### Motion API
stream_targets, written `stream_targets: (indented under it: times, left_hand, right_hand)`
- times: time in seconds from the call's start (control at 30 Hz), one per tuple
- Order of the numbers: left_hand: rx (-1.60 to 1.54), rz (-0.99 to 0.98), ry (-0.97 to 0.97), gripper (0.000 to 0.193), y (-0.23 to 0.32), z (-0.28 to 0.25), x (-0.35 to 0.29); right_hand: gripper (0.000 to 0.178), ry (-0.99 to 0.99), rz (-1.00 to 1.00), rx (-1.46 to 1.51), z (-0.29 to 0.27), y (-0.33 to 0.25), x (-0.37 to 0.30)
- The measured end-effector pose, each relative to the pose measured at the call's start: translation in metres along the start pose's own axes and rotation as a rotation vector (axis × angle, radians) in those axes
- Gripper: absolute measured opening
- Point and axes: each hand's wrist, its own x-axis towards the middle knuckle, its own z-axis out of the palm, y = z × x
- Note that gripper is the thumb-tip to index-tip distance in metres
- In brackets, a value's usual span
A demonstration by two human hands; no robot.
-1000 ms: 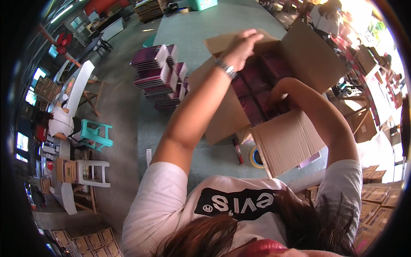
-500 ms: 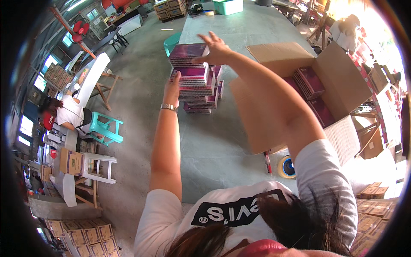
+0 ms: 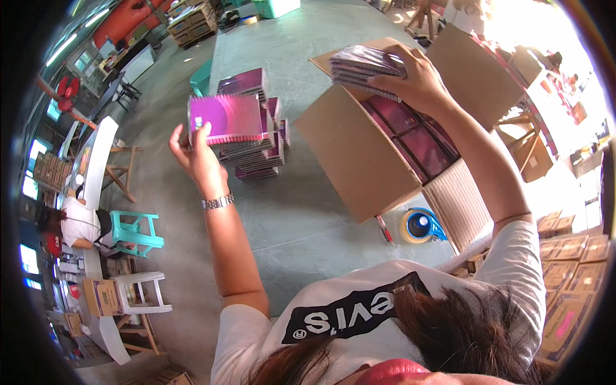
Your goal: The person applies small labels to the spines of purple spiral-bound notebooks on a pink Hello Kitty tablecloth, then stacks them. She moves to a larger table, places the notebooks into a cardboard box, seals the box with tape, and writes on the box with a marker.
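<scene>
Right hand (image 3: 417,80) swung over the box (image 3: 359,154), fingers clamped on notebooks (image 3: 366,64).

Left hand (image 3: 196,154) and right hand (image 3: 414,80) raised, fingers clasped.

Left hand (image 3: 196,154) now lifting 1 purple notebook (image 3: 224,119); right hand (image 3: 417,80) with notebook bundle (image 3: 366,65) over box (image 3: 385,147).

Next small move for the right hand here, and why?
Probably lower the right hand so its bundle of notebooks goes into the open cardboard box. The bundle is held right over the box, where purple notebooks already lie flat. The left hand holds another notebook off the stack.
</scene>
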Motion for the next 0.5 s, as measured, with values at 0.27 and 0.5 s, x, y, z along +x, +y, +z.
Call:
stream_targets:
  times: [0.27,0.5]
  left_hand:
    - [-0.013,-0.019,-0.562,0.043,0.01,0.162,-0.057]
    - [1.293,0.239,-0.856,0.043,-0.072,0.233,-0.064]
  right_hand:
    - [0.078,-0.506,0.046,-0.418,0.051,0.071,-0.037]
    - [0.062,-0.438,0.257,-0.041,0.063,0.158,0.008]
